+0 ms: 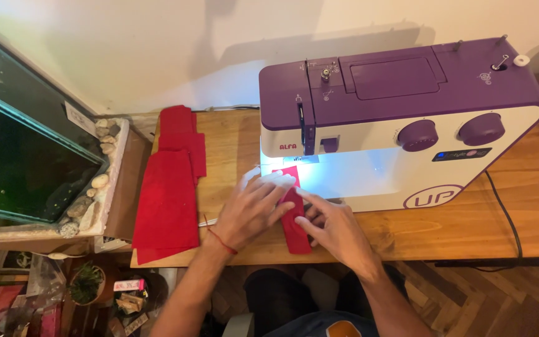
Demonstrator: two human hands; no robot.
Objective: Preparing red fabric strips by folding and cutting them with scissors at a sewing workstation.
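Red fabric strip (294,219) pressed flat by left hand (251,212) and right hand (333,226).

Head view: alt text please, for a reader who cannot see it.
Both hands, left hand and right hand, press a narrow red fabric strip flat under the lit needle area of a purple and white sewing machine on a wooden table. Stacked red fabric pieces lie to the left.

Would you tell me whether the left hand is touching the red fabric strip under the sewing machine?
Touching: the head view shows the left hand lying flat on the red fabric strip, fingers pressing it down.
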